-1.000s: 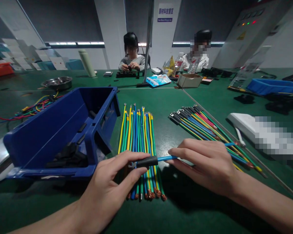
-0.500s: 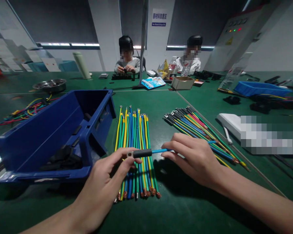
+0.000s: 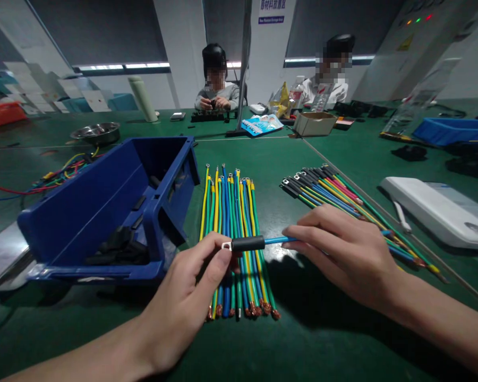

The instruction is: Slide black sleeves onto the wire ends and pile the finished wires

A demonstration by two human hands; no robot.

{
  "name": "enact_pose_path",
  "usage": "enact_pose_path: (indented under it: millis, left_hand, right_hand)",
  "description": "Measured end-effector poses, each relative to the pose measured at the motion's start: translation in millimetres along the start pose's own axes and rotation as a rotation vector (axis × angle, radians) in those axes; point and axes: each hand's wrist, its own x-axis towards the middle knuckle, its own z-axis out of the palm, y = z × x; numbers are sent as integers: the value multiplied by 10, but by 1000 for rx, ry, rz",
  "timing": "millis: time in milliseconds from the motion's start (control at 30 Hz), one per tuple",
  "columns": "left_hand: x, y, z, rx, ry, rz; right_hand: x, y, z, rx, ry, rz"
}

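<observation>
Between my hands a blue cable (image 3: 278, 240) is held level, with a black sleeve (image 3: 248, 243) over its left part and a ring-type metal lug at that end. My left hand (image 3: 193, 278) pinches the lug end between thumb and forefinger. My right hand (image 3: 338, 249) grips the blue wire to the right of the sleeve. Under them lies a row of green, yellow and blue cables (image 3: 227, 212) with lugs at the far ends and bare copper at the near ends. To the right is a fanned pile of sleeved cables (image 3: 322, 196), partly covered by my right hand.
A blue bin (image 3: 83, 207) with black sleeves inside stands at the left. A white device (image 3: 442, 212) lies at the right, a blue tray (image 3: 454, 131) behind it. Two people sit across the green table, near a cardboard box (image 3: 314, 124), bottles and a steel bowl (image 3: 97, 132).
The view has shifted, so most things appear farther right and slightly higher. Both hands keep hold of the blue cable; my right hand sits slightly farther from the sleeve.
</observation>
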Motion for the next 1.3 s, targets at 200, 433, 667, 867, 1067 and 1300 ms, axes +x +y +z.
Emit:
enact_pose_path:
  millis: [200, 433, 667, 867, 1067, 1300]
  left_hand:
    - [1, 13, -2, 44, -20, 23]
    - [22, 23, 5, 44, -39, 5]
    - [30, 22, -30, -13, -94, -51]
    - [14, 6, -13, -162, -78, -62]
    - [-24, -29, -8, -197, -59, -46]
    - [-20, 7, 3, 38, 65, 27]
  right_hand:
    - [2, -25, 5, -13, 3, -6]
    - [-34, 4, 11, -29, -20, -7]
    - [-23, -4, 20, -51, 10, -36]
    - [-20, -91, 7, 53, -6, -2]
    - [-44, -146, 35, 101, -32, 61]
    - [-2, -135, 15, 43, -3, 113]
